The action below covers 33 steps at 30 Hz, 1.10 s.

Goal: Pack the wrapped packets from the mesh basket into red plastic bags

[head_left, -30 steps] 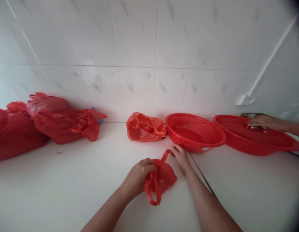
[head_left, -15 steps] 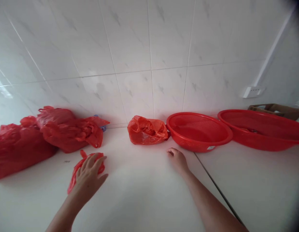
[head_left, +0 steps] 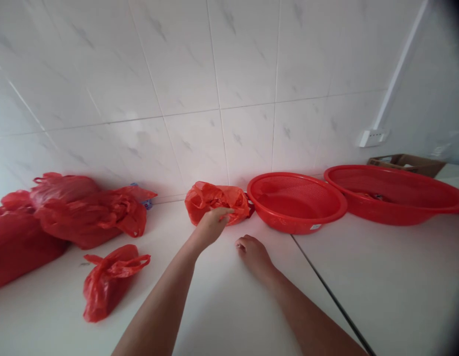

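Note:
My left hand (head_left: 211,226) is at the front of an open red plastic bag (head_left: 199,200) that stands near the wall. Its index finger stretches out over the bag's front edge; the other fingers are partly hidden. Just right of it, my right hand (head_left: 253,254) rests above the white table with its fingers curled closed. A tiny pale spot shows at those fingertips, too small to name. On the left lies a small tied red plastic bag (head_left: 109,284), with neither hand on it.
Larger filled red bags (head_left: 88,212) lie against the wall at left. A round red colander (head_left: 296,225) and a wider red basin (head_left: 396,215) stand at right, a cardboard box (head_left: 425,165) behind. A dark seam (head_left: 325,284) crosses the white table (head_left: 399,287).
My left hand has let go of the small tied bag and moved right to the open bag. The view has shifted a little right; my right hand stays closed.

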{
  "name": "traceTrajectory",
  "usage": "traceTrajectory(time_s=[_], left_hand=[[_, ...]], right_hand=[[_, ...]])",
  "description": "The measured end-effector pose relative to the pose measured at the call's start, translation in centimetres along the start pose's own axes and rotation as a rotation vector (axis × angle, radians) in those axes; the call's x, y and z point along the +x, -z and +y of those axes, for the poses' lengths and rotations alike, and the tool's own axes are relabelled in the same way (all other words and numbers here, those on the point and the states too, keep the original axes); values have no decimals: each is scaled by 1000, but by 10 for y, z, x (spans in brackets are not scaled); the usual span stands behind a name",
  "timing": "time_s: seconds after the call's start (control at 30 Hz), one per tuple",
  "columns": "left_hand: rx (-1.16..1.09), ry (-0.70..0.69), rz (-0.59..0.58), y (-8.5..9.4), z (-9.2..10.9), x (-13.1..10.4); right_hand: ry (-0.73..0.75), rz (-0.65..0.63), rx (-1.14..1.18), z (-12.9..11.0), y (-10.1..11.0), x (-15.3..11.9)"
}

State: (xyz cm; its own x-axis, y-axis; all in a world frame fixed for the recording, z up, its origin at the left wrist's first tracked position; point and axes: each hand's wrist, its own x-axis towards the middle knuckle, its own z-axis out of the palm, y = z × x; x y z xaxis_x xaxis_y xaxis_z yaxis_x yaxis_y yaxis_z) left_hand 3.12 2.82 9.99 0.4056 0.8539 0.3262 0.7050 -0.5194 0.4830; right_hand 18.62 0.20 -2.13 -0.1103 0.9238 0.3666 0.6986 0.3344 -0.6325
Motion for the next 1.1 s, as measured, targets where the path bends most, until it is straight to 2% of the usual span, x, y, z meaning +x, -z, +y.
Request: traceTrajectory(time_s=[0.1,0.2,0.33,0.47,0.57,0.73,0.97,1.1], left_hand=[[106,76,30,-17,-5,35],[174,137,40,-36,-13,58],[195,193,48,-55,-21,68],[110,194,36,-62,-25,64],[-4,195,46,-59,-27,60],[-269,207,122,-48,-29,54],[-810,258,154,-25,-26,41],[-1205,378,127,-5,-20,26]], right_hand=[[1,-5,-2,1,0,1],[14,5,14,1,1,1],[28,169,-17,-3,3,1],[81,269,-75,-4,5,10],[137,281,-89,-3,4,19],[76,196,-107,4,-5,28],[34,225,-70,9,-10,29],[6,235,-27,8,-8,27]])
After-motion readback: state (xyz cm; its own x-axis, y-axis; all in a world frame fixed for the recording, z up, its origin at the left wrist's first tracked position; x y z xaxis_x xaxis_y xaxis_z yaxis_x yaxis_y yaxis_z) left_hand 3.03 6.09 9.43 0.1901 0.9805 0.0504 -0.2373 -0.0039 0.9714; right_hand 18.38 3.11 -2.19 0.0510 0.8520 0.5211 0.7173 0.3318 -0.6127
